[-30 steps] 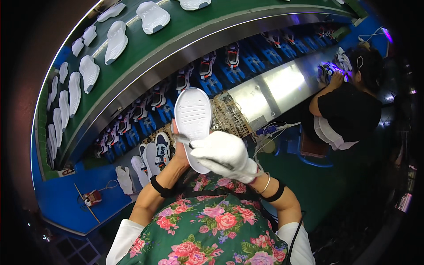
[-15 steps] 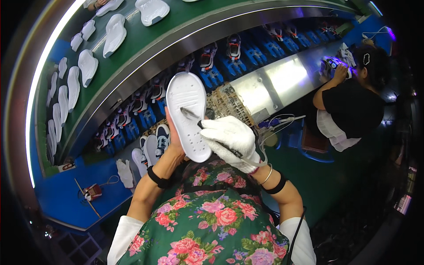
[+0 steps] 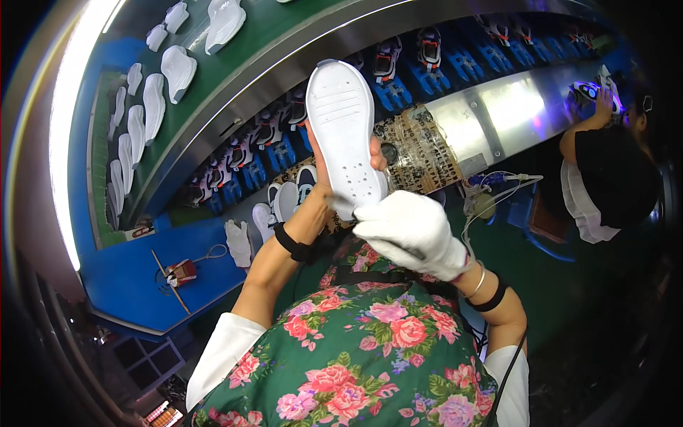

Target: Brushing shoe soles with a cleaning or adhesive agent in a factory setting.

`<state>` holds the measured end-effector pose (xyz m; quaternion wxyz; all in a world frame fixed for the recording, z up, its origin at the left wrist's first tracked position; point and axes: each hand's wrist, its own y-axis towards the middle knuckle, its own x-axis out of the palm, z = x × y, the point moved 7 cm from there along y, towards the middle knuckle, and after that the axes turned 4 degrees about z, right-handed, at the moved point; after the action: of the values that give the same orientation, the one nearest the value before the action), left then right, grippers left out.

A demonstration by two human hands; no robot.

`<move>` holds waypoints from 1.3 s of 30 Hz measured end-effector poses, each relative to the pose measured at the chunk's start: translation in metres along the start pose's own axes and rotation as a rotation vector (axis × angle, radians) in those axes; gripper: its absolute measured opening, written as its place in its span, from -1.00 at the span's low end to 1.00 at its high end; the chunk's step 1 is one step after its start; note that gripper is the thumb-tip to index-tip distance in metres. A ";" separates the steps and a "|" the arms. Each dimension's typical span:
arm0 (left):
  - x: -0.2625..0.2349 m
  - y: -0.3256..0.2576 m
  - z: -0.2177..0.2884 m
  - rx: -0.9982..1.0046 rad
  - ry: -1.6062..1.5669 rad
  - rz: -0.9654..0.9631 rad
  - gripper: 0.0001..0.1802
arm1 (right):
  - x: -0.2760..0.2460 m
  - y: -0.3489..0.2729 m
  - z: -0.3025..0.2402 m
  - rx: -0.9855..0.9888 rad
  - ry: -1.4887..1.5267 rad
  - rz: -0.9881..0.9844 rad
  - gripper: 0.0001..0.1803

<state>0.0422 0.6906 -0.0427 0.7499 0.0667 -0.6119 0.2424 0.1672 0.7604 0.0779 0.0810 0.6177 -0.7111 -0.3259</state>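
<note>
A white shoe sole (image 3: 343, 117), with grooves and small holes on its upward face, is in my bare left hand (image 3: 319, 174). My fingers wrap behind it and show at its right edge. A white knitted glove covers my right hand (image 3: 413, 231), its fingers closed at the sole's near end. From its fingertips a thin brush (image 3: 341, 203) crosses the sole's lower end, the bristles blurred. The glove hides most of the brush's handle.
Ahead runs a green conveyor (image 3: 192, 107) with white soles. Below it, shoes (image 3: 429, 48) stand on blue holders. A blue table (image 3: 121, 285) at left bears a stick and a red box (image 3: 181, 272). A co-worker (image 3: 612, 164) handles a shoe at right.
The brush has moved from the middle of the sole down to its near end, and the gloved hand with it. My view has shifted, so the surroundings appear displaced.
</note>
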 end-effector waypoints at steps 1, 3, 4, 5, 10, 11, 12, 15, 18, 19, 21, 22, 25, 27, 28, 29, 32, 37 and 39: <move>-0.004 0.001 0.005 -0.001 -0.002 0.004 0.19 | -0.003 0.002 0.007 0.048 0.177 -0.007 -0.70; 0.002 0.004 0.010 0.005 0.126 0.002 0.17 | -0.014 0.003 0.011 -0.021 -0.025 0.091 -0.72; 0.006 0.003 0.008 -0.037 0.117 -0.032 0.16 | -0.014 0.003 0.013 -0.039 -0.105 0.098 -0.70; 0.006 0.005 0.011 -0.034 0.110 -0.028 0.16 | -0.013 0.004 0.012 -0.060 -0.186 0.102 -0.68; 0.002 0.017 0.014 -0.181 0.224 -0.060 0.19 | 0.008 -0.002 0.009 -0.013 0.025 -0.077 -0.73; 0.003 0.018 0.010 -0.235 0.256 -0.108 0.20 | 0.003 0.001 0.014 0.041 0.173 -0.104 -0.75; 0.005 0.019 0.008 -0.270 0.231 -0.137 0.23 | -0.001 0.003 0.017 0.082 0.270 -0.077 -0.79; 0.001 0.030 0.002 -0.364 0.321 -0.174 0.23 | -0.009 0.001 0.018 -0.079 -0.154 0.019 -0.73; -0.023 0.021 0.001 -0.471 0.349 0.000 0.24 | 0.007 -0.005 0.005 -0.032 -0.139 -0.126 -0.76; -0.023 0.013 0.000 -0.469 0.306 -0.009 0.23 | 0.002 -0.004 0.010 0.015 0.013 -0.087 -0.79; -0.035 0.008 -0.004 -0.461 0.305 0.101 0.23 | -0.011 -0.010 0.032 0.263 0.286 0.012 -0.82; -0.026 0.008 -0.005 -0.433 0.246 0.098 0.21 | -0.016 -0.015 0.043 0.438 0.366 0.106 -0.83; -0.042 0.003 -0.006 -0.212 0.177 0.507 0.09 | -0.038 -0.017 0.065 0.661 0.398 0.395 -0.81; -0.053 -0.003 -0.017 -0.192 0.174 0.369 -0.17 | -0.052 -0.007 0.066 0.592 0.258 0.446 -0.81; -0.072 -0.005 -0.021 -0.182 0.154 0.362 -0.28 | -0.055 -0.005 0.068 0.554 0.179 0.448 -0.81; -0.066 -0.001 -0.024 -0.175 0.132 0.361 -0.38 | -0.057 -0.004 0.067 0.530 0.115 0.413 -0.81; -0.039 0.007 -0.032 -0.117 0.197 0.210 -0.48 | -0.062 0.003 0.060 0.341 -0.034 0.314 -0.82; -0.081 -0.012 -0.032 -0.305 0.272 0.394 -0.48 | -0.056 -0.006 0.052 0.267 -0.134 0.241 -0.81; -0.074 -0.013 -0.034 -0.292 0.111 0.478 -0.47 | -0.055 -0.009 0.045 0.222 -0.124 0.274 -0.82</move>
<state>0.0685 0.6714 -0.1191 0.7057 -0.2015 -0.5965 0.3247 0.1635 0.8275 0.0533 0.0120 0.4989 -0.8238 -0.2688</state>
